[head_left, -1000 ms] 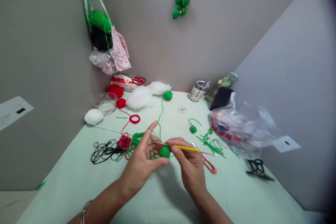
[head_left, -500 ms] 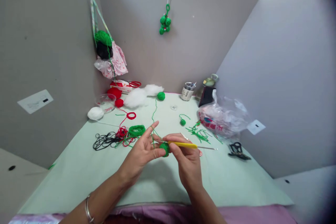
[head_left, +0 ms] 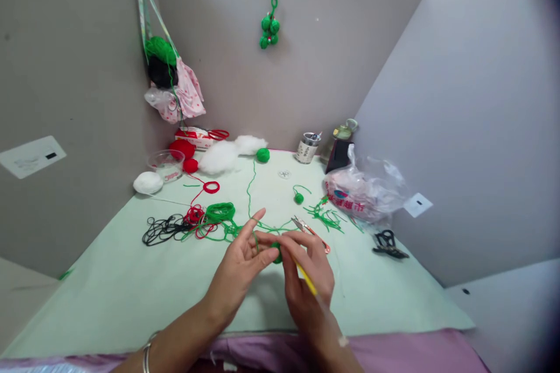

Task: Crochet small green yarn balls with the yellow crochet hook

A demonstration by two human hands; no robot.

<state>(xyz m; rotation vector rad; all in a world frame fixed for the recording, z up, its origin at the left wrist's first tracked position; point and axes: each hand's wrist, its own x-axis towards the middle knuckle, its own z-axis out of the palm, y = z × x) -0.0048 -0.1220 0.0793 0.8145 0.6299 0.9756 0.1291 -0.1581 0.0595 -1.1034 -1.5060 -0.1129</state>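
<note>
At the front of the table [head_left: 175,291], left hand [head_left: 240,262]: thumb and fingertips pinched on a small green crocheted ball; forefinger raised, green yarn looped around it; metal bracelet [head_left: 146,355] at wrist.
Right hand [head_left: 311,271]: fingers closed around the yellow handle of a crochet hook [head_left: 307,277]; rear shaft slants back over the wrist, blurred; hook tip hidden by fingers.
Green crocheted ball [head_left: 276,253]: between the two hands, above the table, partly covered by fingertips.
Snips [head_left: 315,233]: orange-handled, flat on the table just beyond right hand.
Green skein [head_left: 220,210]: coiled, beyond left hand.
Red tangle [head_left: 195,217] and black cord [head_left: 164,230]: loose, left of the skein, overlapping at their edges.
Red ring of yarn [head_left: 211,187]: flat, behind the skein.
White ball [head_left: 147,182]: at the table's left edge, beside a clear tub [head_left: 172,173].
White stuffing [head_left: 219,157]: two tufts near the back wall, green yarn ball [head_left: 263,155] just beside.
Little green ball with tail [head_left: 298,199]: on the table, near green clippings [head_left: 329,217].
Plastic bag [head_left: 367,192]: right side, red print, behind a black claw clip [head_left: 388,246].
Green bauble cluster [head_left: 269,29]: hung on the back wall.
</note>
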